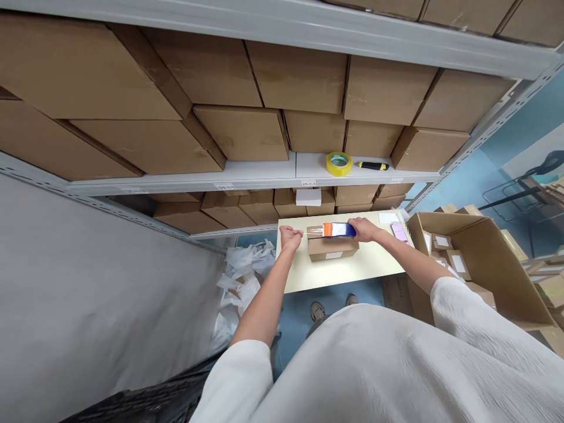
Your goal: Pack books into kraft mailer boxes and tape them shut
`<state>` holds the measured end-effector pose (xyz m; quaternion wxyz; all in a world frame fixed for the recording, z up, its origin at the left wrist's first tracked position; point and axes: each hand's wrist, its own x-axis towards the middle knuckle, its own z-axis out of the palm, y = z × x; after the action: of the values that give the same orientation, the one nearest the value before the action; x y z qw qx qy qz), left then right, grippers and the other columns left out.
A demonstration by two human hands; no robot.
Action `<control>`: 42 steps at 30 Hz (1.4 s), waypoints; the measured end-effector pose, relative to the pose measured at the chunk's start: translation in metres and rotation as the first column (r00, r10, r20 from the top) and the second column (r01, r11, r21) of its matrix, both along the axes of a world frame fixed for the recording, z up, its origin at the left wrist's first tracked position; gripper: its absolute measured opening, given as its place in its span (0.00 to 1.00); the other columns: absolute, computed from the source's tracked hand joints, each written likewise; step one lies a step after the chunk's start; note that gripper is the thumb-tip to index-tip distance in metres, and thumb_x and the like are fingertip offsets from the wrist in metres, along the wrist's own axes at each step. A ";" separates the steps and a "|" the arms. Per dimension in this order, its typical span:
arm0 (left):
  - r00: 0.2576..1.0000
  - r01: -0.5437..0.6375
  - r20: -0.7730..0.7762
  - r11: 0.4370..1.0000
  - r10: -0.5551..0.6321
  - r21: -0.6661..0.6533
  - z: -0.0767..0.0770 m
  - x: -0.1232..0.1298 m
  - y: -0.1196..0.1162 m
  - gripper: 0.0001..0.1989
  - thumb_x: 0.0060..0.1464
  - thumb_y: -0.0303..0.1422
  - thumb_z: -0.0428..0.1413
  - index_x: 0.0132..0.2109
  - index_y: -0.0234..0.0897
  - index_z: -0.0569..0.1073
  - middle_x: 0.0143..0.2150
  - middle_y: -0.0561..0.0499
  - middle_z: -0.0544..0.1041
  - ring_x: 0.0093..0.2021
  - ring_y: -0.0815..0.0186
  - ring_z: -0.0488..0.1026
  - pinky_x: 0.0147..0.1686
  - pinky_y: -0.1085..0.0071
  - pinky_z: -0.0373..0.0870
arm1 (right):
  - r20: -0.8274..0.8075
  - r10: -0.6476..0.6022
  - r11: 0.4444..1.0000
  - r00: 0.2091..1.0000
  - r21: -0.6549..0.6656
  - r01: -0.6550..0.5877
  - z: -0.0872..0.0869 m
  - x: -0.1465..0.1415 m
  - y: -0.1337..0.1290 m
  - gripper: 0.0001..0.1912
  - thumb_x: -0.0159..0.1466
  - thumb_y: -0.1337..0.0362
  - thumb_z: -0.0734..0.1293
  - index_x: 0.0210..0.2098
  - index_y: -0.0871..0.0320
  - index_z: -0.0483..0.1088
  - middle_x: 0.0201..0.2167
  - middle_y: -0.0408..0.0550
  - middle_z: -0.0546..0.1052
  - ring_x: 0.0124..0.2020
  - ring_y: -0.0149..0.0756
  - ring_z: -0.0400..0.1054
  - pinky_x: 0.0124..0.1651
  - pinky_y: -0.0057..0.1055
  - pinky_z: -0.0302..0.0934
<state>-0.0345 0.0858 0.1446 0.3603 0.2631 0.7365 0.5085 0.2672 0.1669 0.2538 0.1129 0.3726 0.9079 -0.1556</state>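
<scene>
Above a pale yellow table (299, 276), my right hand (363, 229) grips the blue end of a small blue, white and orange pack (341, 230). Thin pale strands (314, 231) run left from the pack's orange end toward my left hand (291, 238). That hand is closed, its fingertips pinched at the far end of the strands. Directly under the pack is a brown cardboard box (333, 249) with a white label on its near side. What the pack contains is too small to make out.
Yellow tape roll (339, 164) and a black-yellow utility knife (373, 166) lie on the shelf (264, 181) among stacked cardboard boxes. A phone (399, 232) rests at the table's right end. Beside it stands a large open carton (506, 264) holding small boxes. White plastic bags (247, 276) hang at left.
</scene>
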 end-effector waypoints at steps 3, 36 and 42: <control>0.999 -0.010 0.042 0.998 0.012 -0.064 0.000 -0.011 -0.002 0.27 0.46 0.21 0.63 0.47 0.45 0.58 0.35 0.59 0.74 0.34 0.69 0.76 0.42 0.69 0.73 | 0.005 0.026 1.000 1.000 -0.005 -0.026 0.004 0.000 0.005 0.19 0.64 0.61 0.73 0.52 0.54 0.69 0.51 0.57 0.80 0.52 0.53 0.71 0.51 0.40 0.61; 0.983 -0.042 0.174 0.990 0.065 -0.133 -0.058 0.001 -0.021 0.23 0.47 0.21 0.62 0.43 0.46 0.59 0.31 0.60 0.74 0.38 0.66 0.81 0.48 0.66 0.75 | 0.225 0.085 0.993 0.971 0.056 -0.101 -0.008 -0.052 0.017 0.24 0.63 0.56 0.76 0.55 0.54 0.68 0.51 0.62 0.80 0.54 0.59 0.71 0.56 0.46 0.64; 0.989 0.061 0.141 0.978 -0.032 -0.201 -0.068 0.017 -0.013 0.21 0.47 0.27 0.66 0.43 0.45 0.64 0.31 0.58 0.74 0.38 0.62 0.79 0.46 0.64 0.74 | 0.226 0.078 0.995 0.971 0.046 -0.091 -0.007 -0.051 0.014 0.24 0.63 0.57 0.75 0.55 0.54 0.68 0.52 0.62 0.80 0.55 0.59 0.71 0.56 0.46 0.63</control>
<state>-0.0180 0.0729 0.0770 0.4471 0.2063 0.7520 0.4382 0.2159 0.1808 0.2465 0.2106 0.3517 0.9084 -0.0820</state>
